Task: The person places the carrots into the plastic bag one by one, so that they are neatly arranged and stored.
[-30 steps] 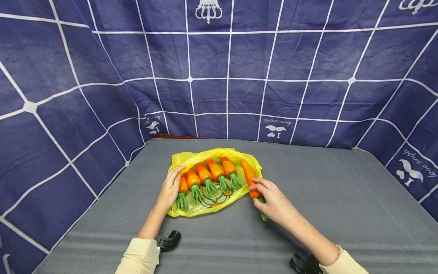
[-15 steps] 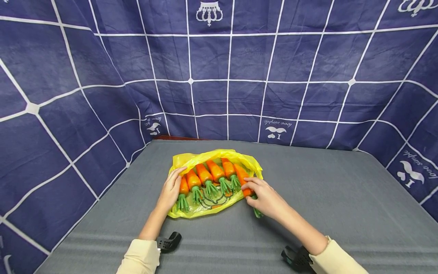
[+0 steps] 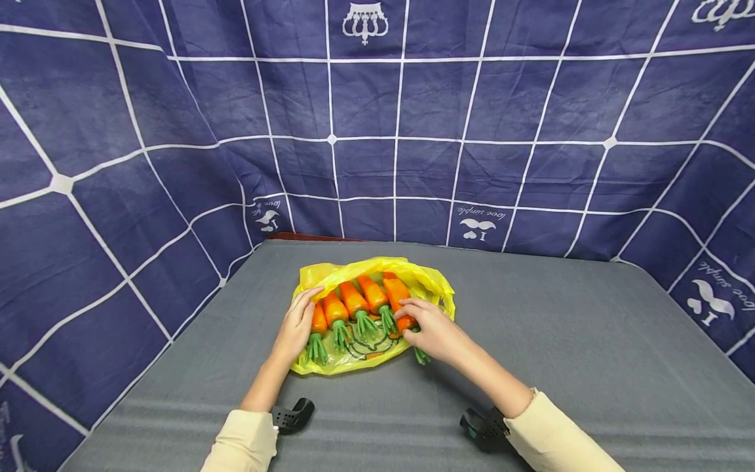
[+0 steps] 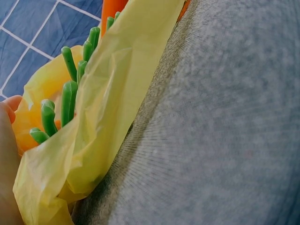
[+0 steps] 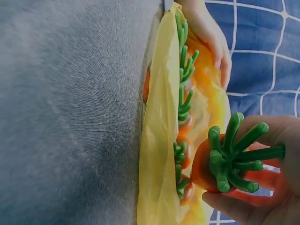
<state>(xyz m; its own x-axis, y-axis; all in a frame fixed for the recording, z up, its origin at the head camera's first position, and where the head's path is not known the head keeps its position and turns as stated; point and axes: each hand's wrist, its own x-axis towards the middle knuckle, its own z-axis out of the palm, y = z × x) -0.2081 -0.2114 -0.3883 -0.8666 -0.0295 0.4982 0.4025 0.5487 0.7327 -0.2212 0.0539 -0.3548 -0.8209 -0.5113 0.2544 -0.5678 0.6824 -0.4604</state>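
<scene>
My right hand (image 3: 433, 331) holds a toy carrot (image 3: 396, 294) near its green top, above the right part of a yellow plastic bag (image 3: 348, 367). In the right wrist view this carrot (image 5: 202, 164) has its green stems toward the camera, with fingers and thumb around its thick end. Several more carrots (image 3: 354, 298) lie side by side in the bag's mouth, green tops toward the person. At the bag's left side rests my left hand (image 3: 295, 324), its fingers fairly straight along the film, partly covering the leftmost carrot. In the left wrist view, the bag (image 4: 103, 103) hides most carrots.
The bag lies on a grey cloth-covered table (image 3: 566, 347). Behind and beside it hangs a blue curtain (image 3: 436, 105) with white grid lines. Black wrist straps (image 3: 293, 415) show below both hands.
My right hand has moved left with its carrot, from the bag's right edge to over the rightmost carrot lying there. The left hand has stayed at the bag's left side.
</scene>
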